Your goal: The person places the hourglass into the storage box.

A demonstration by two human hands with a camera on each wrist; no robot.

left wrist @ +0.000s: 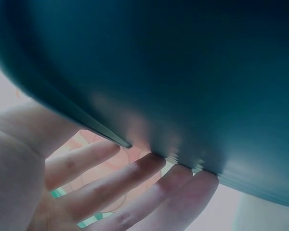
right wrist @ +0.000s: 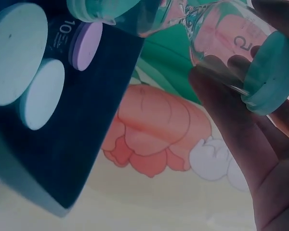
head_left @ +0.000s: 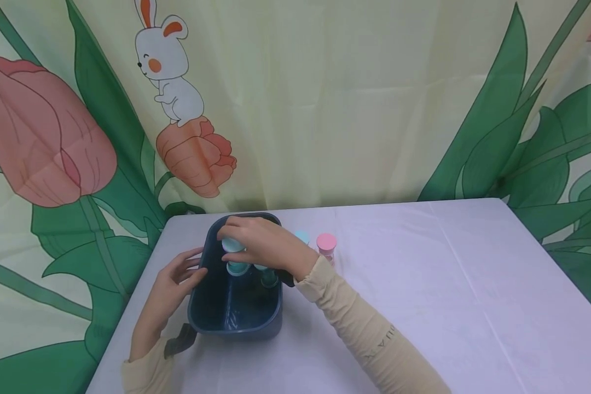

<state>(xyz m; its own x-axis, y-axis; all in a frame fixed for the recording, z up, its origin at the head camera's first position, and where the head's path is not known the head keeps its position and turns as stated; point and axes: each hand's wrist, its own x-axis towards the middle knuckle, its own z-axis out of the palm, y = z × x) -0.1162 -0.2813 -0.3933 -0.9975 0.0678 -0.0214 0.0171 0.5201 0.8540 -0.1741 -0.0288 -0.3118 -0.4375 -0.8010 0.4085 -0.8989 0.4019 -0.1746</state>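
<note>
My right hand (head_left: 261,241) pinches a sand timer (head_left: 233,246) with teal caps over the left compartment of a dark blue divided bin (head_left: 271,323). In the right wrist view the fingers hold the timer (right wrist: 267,72) by its capped end, and a "5" shows on its clear glass. My left hand (head_left: 174,279) rests at the bin's left side, its extended fingers (left wrist: 135,202) touching the outer wall (left wrist: 183,96). Another teal timer (head_left: 269,278) stands in the right compartment, partly hidden by my right wrist.
Right of the bin, a pink-capped timer (head_left: 326,243) stands on the white-covered table (head_left: 423,306), beside a light-blue cap (head_left: 302,236) partly behind my forearm. Pale caps (right wrist: 17,53) and a lilac cap (right wrist: 86,45) show against the bin. A printed curtain (head_left: 325,109) hangs behind.
</note>
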